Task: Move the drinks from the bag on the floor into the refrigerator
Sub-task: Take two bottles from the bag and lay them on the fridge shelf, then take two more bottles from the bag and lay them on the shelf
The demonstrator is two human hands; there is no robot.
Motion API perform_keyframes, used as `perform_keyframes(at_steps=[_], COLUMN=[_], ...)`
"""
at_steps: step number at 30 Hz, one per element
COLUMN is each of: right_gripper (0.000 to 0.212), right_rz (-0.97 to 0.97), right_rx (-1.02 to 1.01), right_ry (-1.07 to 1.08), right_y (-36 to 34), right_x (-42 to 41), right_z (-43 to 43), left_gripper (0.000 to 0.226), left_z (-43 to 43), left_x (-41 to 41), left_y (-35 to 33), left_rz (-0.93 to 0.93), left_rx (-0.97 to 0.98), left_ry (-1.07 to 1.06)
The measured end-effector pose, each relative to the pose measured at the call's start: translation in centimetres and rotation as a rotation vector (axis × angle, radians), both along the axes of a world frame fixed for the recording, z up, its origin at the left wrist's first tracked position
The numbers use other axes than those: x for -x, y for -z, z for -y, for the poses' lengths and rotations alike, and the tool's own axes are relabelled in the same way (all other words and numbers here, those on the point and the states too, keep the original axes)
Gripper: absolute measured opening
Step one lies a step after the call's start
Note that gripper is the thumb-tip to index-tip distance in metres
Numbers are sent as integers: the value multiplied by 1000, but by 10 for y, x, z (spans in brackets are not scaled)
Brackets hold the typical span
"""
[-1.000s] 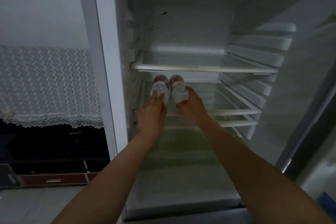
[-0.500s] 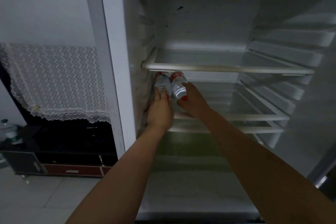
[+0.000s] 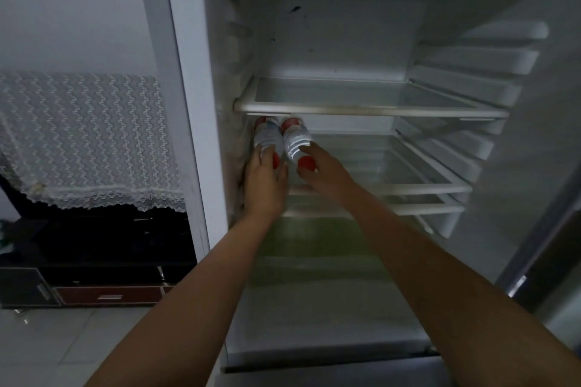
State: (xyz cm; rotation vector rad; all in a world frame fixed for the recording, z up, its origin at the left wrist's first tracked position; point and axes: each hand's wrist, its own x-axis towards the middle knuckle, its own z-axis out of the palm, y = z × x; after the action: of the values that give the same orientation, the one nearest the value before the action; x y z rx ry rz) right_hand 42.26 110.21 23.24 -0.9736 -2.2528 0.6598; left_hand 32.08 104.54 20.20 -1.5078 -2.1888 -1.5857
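L hand (image 3: 265,185) – fingers (image 3: 261,155) flat on left bottle (image 3: 267,135); R hand (image 3: 327,174) pinches right bottle (image 3: 295,140).

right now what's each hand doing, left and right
Left hand: open, straight fingers resting on the left bottle.
Right hand: closed, finger and thumb pinching the cap end of the right bottle.

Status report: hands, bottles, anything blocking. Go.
Left hand flat on left bottle, right hand pinching cap end of right bottle. Both lying side by side on second shelf, far left. Nothing blocking.
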Motion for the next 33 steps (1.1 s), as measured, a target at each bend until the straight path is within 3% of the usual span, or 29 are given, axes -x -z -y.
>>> perform_keyframes(at_steps=[4, 7, 15, 17, 23, 33], right_gripper=[35, 41, 36, 36, 43, 39], right_rz=[-68, -86, -130, -113, 53, 192], right_rx=[-1, -16, -264, -285, -330, -132], right_ry=[-1, 60, 348, 423, 613, 1038], right_y=[4, 7, 25, 29, 55, 135], right_x=[-14, -26, -76, -89, -122, -194], right_z=[18, 38, 118, 147, 243, 440], left_gripper=[42, 39, 43, 50, 42, 49], left_z=[15, 30, 84, 100, 157, 270], left_x=[-8, -13, -26, -29, -47, -137], left_y=[4, 4, 10, 14, 34, 109], left_rz=[-84, -147, -239, -237, -285, -359], left_rx=[-40, -73, -91, -114, -159, 18], left_ry=[53, 128, 376, 452, 673, 1080])
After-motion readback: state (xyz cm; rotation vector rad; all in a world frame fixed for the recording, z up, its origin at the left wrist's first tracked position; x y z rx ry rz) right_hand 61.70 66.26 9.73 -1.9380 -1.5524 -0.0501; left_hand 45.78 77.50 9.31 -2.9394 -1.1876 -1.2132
